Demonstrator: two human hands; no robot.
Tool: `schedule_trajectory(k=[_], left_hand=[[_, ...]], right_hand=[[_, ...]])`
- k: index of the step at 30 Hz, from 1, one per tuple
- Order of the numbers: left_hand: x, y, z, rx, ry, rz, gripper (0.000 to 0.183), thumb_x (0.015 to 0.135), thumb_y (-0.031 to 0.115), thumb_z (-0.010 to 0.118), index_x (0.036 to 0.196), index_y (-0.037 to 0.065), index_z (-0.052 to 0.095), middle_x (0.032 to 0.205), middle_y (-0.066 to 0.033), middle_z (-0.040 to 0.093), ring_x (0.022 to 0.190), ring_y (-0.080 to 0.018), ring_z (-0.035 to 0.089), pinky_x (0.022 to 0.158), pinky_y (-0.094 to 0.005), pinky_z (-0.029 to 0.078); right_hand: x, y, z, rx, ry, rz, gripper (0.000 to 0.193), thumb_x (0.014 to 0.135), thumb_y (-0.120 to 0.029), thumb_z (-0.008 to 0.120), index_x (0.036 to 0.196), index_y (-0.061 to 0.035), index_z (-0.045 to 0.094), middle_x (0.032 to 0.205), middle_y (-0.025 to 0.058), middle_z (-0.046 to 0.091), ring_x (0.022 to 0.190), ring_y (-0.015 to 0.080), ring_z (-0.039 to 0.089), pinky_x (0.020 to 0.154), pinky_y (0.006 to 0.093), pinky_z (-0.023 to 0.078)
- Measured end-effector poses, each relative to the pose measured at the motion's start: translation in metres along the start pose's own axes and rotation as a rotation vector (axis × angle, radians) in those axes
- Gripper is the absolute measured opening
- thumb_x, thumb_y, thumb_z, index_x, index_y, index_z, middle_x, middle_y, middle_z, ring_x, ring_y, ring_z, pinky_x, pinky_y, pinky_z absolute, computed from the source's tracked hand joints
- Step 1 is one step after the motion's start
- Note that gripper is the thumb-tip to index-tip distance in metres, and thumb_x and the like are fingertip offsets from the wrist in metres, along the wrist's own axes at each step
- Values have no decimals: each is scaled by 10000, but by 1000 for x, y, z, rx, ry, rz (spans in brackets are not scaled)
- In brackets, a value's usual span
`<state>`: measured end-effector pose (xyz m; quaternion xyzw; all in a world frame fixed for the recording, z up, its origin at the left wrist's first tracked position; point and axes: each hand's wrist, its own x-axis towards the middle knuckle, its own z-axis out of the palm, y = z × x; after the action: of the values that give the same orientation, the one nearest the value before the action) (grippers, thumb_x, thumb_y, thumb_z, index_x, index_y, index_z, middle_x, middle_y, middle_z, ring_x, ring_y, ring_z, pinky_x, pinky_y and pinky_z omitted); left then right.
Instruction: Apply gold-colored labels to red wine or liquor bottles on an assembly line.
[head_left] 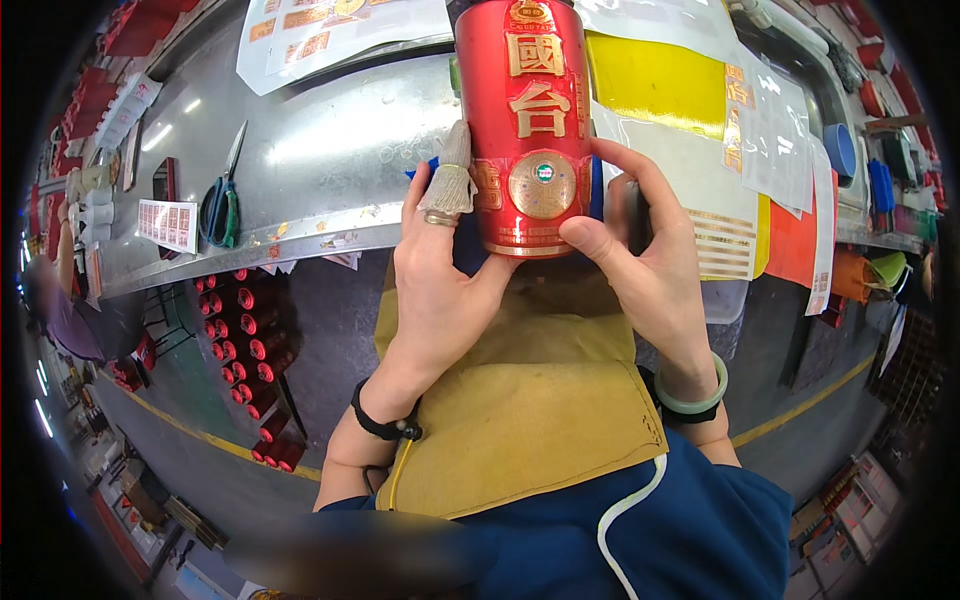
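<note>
A glossy red bottle with raised gold characters and a round gold medallion near its base stands between my two hands at the table's front edge. My left hand is curled on its left side, thumb under the lower rim. A greyish cloth wrap covers one of its fingers. My right hand grips the other side, thumb pressed to the front near the base and index finger along the side. The remaining right fingers are partly hidden behind. A bit of blue shows behind the bottle on both sides.
Scissors with dark handles and a small label sheet lie left on the metal table. Sheets of gold labels, a yellow sheet and red paper surround the bottle. Several red bottles stand below, left.
</note>
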<state>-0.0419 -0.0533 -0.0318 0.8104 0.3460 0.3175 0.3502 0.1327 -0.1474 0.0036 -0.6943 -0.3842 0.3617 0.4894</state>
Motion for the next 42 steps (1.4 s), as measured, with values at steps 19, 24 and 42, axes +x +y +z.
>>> schedule_trajectory(k=[19, 24, 42], left_hand=[[6, -3, -4, -873, -108, -306, 723, 1034, 140, 636, 1618, -33, 246, 1626, -177, 381, 1505, -248, 360, 1241, -406, 270], [5, -1, -9, -628, -151, -167, 670, 1069, 134, 572, 1621, -33, 231, 1653, -185, 334, 1533, -248, 312, 1248, -406, 259], [6, -3, -9, -790, -145, -311, 788, 1026, 146, 656, 1621, -60, 183, 1652, -220, 321, 1544, -281, 297, 1262, -417, 229]], right_hand=[[4, 5, 2, 20, -1, -9, 548, 908, -223, 819, 1338, 20, 582, 726, -62, 421, 685, 59, 390, 604, 233, 333], [4, 3, 3, 34, 7, -1, 548, 902, -218, 824, 1334, 20, 585, 733, -67, 433, 693, 54, 393, 611, 225, 339], [7, 1, -12, 122, 12, -9, 382, 1038, -262, 678, 1296, 13, 613, 776, -69, 445, 704, 34, 394, 616, 218, 335]])
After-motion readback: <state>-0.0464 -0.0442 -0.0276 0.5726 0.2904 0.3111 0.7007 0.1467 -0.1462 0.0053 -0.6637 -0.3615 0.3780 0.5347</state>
